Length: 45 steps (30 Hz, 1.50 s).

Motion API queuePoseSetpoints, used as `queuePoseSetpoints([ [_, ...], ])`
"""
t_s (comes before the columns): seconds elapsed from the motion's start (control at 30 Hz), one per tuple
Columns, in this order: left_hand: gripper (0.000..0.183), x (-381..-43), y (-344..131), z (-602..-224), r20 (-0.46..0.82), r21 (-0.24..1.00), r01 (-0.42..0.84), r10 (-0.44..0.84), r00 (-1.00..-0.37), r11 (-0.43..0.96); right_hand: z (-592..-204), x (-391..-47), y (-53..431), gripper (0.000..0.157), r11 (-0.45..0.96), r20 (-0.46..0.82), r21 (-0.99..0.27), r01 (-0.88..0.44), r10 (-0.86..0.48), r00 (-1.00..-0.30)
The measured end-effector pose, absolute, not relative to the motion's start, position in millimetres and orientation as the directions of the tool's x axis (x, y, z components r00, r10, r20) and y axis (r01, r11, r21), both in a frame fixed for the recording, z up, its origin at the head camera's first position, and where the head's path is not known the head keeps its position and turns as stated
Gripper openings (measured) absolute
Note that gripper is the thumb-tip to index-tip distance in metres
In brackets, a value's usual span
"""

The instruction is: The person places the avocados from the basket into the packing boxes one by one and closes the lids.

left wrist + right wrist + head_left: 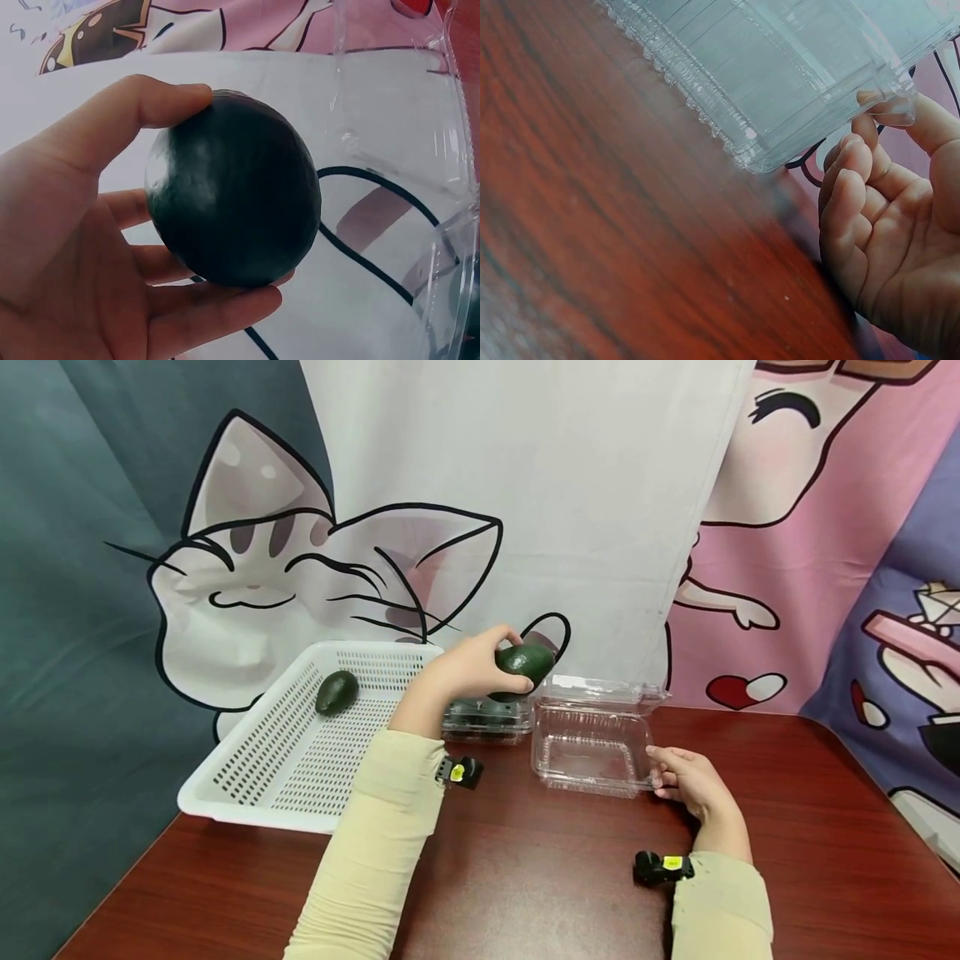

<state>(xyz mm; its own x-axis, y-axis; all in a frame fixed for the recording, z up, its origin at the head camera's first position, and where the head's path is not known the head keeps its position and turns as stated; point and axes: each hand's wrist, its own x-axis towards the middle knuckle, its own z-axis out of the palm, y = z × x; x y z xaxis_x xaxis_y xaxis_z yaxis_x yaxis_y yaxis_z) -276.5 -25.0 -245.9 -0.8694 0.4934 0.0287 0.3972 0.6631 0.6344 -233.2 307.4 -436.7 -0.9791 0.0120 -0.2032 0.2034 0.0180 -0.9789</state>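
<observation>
Two forearms reach over the bench: the left hand, curled round an avocado, holds it raised near the clear container, which the right hand pinches by its edge.

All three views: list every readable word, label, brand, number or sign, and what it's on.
Nothing legible.
Yellow label on black left-wrist device: too small to read.
Yellow sticker on black right-wrist device: too small.
Held avocado, clear container, white basket: no readable text.
</observation>
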Motion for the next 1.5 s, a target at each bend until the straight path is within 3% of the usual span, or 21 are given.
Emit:
queuePoseSetpoints([
  [0.87,0.047,-271.3,-8.2,-272.1,0.047,0.602,0.518,0.62,-0.783,0.608,-436.5,-234.3,307.1,0.02,-0.018,-0.206,-0.978,0.206,-0.002,-0.979],
  [1.5,0.047,-270.5,9.1,-298.9,-0.11,0.557,0.495,0.65,-0.752,0.667,-437.0,-235.8,306.9,0.026,0.023,-0.221,-0.975,0.221,0.016,-0.975],
])
